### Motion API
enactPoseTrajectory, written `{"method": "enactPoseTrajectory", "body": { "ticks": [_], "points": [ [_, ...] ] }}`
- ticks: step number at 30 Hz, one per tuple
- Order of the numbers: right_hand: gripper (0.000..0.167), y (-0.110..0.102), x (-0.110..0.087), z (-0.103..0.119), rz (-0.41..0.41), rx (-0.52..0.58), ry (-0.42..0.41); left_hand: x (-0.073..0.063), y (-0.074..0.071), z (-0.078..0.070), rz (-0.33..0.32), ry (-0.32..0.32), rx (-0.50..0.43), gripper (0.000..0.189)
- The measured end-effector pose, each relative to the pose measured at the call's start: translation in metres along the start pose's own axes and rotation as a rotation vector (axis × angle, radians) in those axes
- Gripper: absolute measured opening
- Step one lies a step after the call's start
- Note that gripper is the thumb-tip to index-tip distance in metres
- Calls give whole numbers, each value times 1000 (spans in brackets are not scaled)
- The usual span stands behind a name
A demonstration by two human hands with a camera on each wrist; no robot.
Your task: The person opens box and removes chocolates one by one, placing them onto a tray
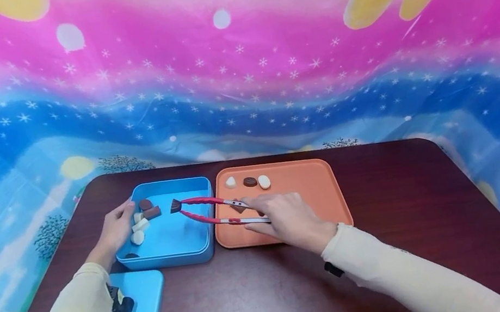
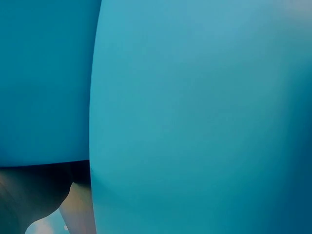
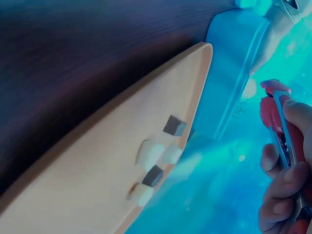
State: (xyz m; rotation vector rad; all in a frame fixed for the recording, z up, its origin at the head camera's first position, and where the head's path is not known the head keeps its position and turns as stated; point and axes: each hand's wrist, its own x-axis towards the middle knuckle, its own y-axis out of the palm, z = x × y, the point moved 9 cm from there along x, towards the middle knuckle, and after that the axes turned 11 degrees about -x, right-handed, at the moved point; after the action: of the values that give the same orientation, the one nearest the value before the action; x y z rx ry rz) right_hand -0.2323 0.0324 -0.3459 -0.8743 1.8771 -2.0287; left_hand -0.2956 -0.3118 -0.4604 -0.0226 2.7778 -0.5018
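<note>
My right hand grips red-and-silver tongs, reaching left from over the orange tray. Between the tong tips a dark brown chocolate is pinched above the blue box. At the box's left wall, my left hand holds the rim, its fingers bent over the edge. Inside along that side lie several brown and white chocolates, among them a brown bar and a round white piece. In the right wrist view, fingers wrap the tong handles. Blue plastic fills most of the left wrist view.
On the tray sit a white cone-shaped piece, a dark oval, a white oval and a dark triangular piece. A blue lid lies in front of the box, partly under my left sleeve. A printed cloth hangs behind the table.
</note>
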Motion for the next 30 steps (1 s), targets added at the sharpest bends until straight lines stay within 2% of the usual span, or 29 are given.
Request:
{"method": "enactPoseTrajectory", "body": {
  "ticks": [7,15,22,30],
  "points": [
    [50,-2,-10,-22,9,13,76,0,-1,-3,26,17,-5,69],
    [53,-14,-24,-45,0,52,137,0,0,-1,40,18,-16,70],
    [56,-18,-42,-70,2,13,183,-1,1,2,44,1,-28,69],
    [56,-13,-66,-91,23,-23,200,0,1,0,46,19,-26,70]
  ]
}}
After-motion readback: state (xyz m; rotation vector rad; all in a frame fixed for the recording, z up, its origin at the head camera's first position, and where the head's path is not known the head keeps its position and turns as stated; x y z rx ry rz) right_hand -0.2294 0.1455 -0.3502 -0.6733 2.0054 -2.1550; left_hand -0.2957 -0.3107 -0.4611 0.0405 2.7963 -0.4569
